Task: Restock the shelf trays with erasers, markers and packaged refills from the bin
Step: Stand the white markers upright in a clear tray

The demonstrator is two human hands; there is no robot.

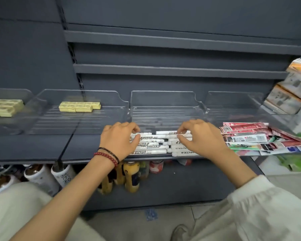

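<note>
In 1 tray (pixel 163 92), left hand (pixel 118 139) and right hand (pixel 201 137) fingers (pixel 184 128) pinch roughly 10 markers (pixel 157 136).

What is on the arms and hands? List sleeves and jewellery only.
The left hand and right hand are bare, no gloves or rings seen. The left wrist carries a red bead bracelet and a thinner dark bracelet; that forearm has no sleeve. The right arm wears a loose cream sleeve, gathered at the cuff.
</note>
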